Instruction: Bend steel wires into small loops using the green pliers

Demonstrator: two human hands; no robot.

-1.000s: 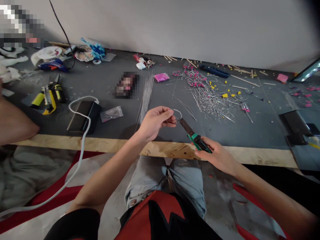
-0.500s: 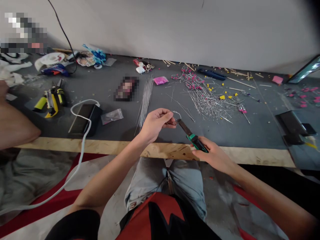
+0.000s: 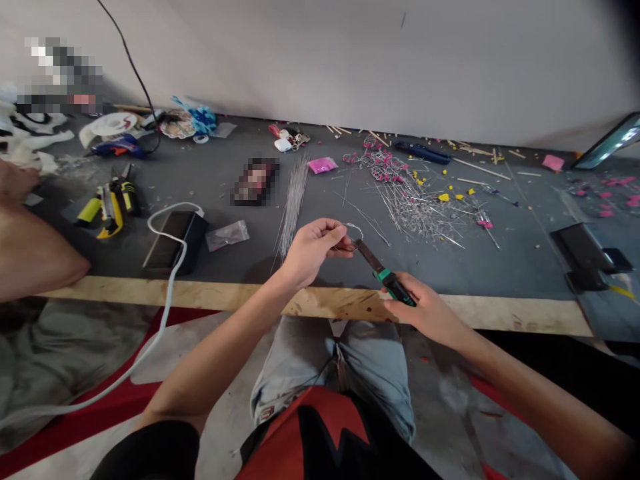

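Note:
My left hand [image 3: 320, 247] is closed, its thumb and fingers pinching a thin silver wire [image 3: 361, 231] bent into a loop. In my right hand [image 3: 417, 307] is a pair of pliers [image 3: 384, 273] with green and black handles and a long dark metal nose, seen edge-on. The nose points up and left, its tip at the wire beside my left fingertips. Whether the jaws grip the wire is too small to tell. Behind my left hand lies a bundle of straight wires [image 3: 295, 197].
A pile of wire pieces [image 3: 413, 207] with pink and yellow bits lies right of centre. A power bank [image 3: 173, 243] with a white cable, a small plastic bag [image 3: 227, 235] and yellow-handled tools [image 3: 111, 207] are on the left. Another person's arm [image 3: 37, 240] rests at the left edge.
The view has shifted slightly, so things on the left sit a little further right. Both hands keep nearly the same place and hold; the wire loop looks slightly turned.

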